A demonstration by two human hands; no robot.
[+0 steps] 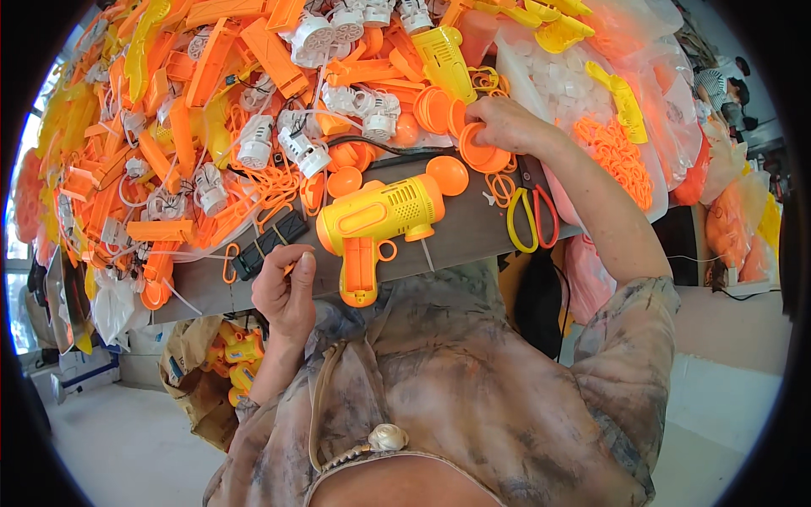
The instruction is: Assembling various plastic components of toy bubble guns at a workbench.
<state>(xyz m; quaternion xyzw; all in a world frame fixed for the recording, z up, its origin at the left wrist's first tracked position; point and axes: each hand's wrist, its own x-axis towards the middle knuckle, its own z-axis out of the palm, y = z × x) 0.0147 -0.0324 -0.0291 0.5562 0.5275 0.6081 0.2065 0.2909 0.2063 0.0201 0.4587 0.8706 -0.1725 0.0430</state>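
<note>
On the table edge before me lies a yellow and orange toy bubble gun (pixel 380 215), its orange handle pointing toward me. My left hand (pixel 285 291) is closed just left of the handle, thumb against curled fingers; a bit of orange shows there, too small to name. Over at the far right, my right hand (pixel 507 127) pinches at an orange round cap (pixel 483 154) among several similar caps. One more orange cap (pixel 448 175) lies by the gun's front end. A black rectangular object (pixel 272 243) sits beside my left hand.
Orange and yellow plastic parts and white motor units (pixel 256 142) are heaped at the left and back. Scissors (pixel 534 218) with yellow and red handles lie at the right, near a tub of orange rings (pixel 612 160). Below the table, a brown bag (pixel 190 363) holds yellow toys.
</note>
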